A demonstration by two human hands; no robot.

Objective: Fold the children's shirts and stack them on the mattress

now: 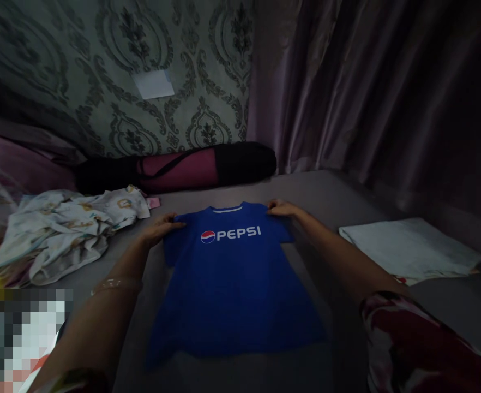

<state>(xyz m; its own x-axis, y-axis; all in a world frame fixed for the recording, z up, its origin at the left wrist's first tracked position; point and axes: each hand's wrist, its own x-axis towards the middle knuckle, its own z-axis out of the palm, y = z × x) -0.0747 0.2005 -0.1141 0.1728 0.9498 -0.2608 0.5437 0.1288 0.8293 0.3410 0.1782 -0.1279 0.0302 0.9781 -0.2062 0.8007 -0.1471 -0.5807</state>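
Note:
A blue T-shirt (232,284) with a white PEPSI logo lies flat, front up, on a grey bed surface (330,191), collar pointing away from me. My left hand (161,226) pinches the shirt's left shoulder. My right hand (281,208) grips the right shoulder near the collar. Both arms reach forward along the shirt's sides, and both hands are closed on the fabric.
A crumpled pale patterned cloth (64,229) lies left of the shirt. A folded white cloth (412,248) rests at the right. A rolled pink mat in a black bag (183,166) lies against the patterned wall. Curtains (367,93) hang at the back right.

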